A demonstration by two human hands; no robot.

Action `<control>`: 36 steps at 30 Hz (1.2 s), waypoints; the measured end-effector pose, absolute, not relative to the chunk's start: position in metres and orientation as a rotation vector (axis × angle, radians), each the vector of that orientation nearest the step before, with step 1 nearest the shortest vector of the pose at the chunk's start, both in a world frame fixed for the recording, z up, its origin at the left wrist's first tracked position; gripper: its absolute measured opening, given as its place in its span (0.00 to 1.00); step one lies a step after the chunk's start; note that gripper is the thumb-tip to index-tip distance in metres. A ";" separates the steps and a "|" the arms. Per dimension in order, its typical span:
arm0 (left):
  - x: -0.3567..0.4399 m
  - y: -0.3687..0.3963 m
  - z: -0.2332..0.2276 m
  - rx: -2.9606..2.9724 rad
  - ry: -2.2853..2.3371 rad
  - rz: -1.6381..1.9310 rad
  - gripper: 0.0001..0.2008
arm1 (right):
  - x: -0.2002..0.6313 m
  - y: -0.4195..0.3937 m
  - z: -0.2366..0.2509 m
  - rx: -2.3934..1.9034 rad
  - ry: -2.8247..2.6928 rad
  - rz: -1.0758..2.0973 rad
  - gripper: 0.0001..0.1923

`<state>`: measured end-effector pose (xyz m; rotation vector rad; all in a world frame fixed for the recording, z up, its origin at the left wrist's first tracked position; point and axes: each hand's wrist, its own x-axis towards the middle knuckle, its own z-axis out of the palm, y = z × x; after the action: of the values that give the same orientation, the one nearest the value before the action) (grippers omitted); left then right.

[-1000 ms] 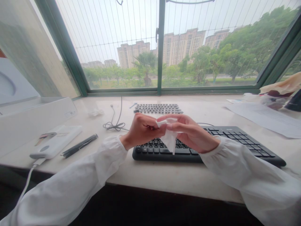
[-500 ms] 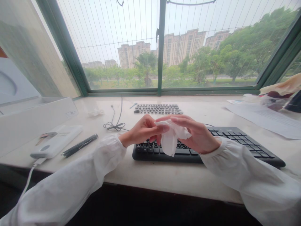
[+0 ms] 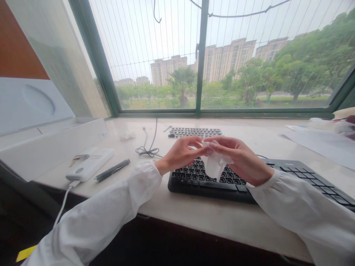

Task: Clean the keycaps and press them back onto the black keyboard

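Observation:
A thin white tissue [image 3: 215,167] hangs between my two hands, above a black keyboard [image 3: 210,186]. My left hand [image 3: 180,154] is closed, thumb and fingertips pinching the upper edge of the tissue. On the other side, my right hand [image 3: 244,160] also grips it between thumb and curled fingers; part of the tissue is covered by those fingers. Many of the keyboard's main keys lack their caps, while larger caps stay on the number pad and bottom row. Behind my hands, loose keycaps [image 3: 195,132] lie in rows on the pale desk.
Left of the keyboard lie black pens [image 3: 112,170] and a white power bank [image 3: 90,164] with keys [image 3: 79,159] on it and a white cable. A bundled dark cable [image 3: 147,150] sits farther back. An open white box [image 3: 55,147] stands far left; papers [image 3: 323,144] lie right.
The view has swung left, so the whole scene sits farther right. My right fingers, stretched over the tissue before, are now curled in and pinching it closer to my left fingertips.

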<state>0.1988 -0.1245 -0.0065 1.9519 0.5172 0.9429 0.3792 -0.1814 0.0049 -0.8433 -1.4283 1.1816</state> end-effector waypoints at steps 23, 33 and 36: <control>0.082 -0.043 0.041 2.274 2.176 0.826 0.23 | 0.400 -0.151 -0.005 -1.162 -1.410 0.754 0.21; 0.016 0.025 -0.005 2.212 2.310 0.028 0.18 | 0.396 -0.149 -0.012 -1.184 -1.530 0.588 0.16; 0.014 0.037 -0.012 2.261 2.301 -0.058 0.18 | 0.396 -0.149 -0.012 -1.184 -1.535 0.579 0.15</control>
<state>0.0141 0.0367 -0.0116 2.2605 2.3007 -0.0585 0.3962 -0.1487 -0.0116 -1.1840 -1.5348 0.5794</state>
